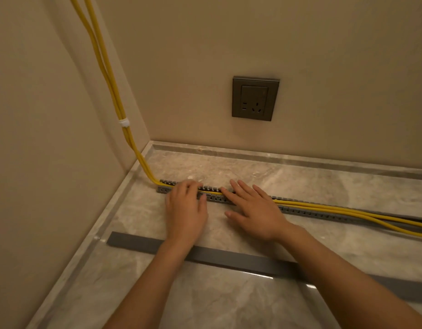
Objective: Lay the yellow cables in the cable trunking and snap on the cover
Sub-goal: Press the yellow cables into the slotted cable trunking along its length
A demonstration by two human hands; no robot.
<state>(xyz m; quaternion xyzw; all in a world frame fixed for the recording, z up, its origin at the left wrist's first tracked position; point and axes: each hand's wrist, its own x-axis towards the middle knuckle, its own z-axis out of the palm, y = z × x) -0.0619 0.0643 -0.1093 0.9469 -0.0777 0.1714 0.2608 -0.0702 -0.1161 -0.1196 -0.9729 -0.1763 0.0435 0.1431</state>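
Note:
Yellow cables [324, 206] come down the wall corner and run right along the slotted grey cable trunking [309, 213] lying on the marble floor. Near the trunking's left end the cables sit inside it; further right they rise over its near wall and spill onto the floor. My left hand [186, 210] rests on the trunking with fingers curled over the cables. My right hand [255, 210] lies flat beside it, fingers spread, fingertips on the trunking. The grey cover strip [229, 256] lies on the floor nearer me, partly under my forearms.
A white tie [124, 122] binds the cables on the left wall. A dark wall socket [255, 99] sits on the back wall above the floor. Marble skirting [276, 155] edges the floor along both walls.

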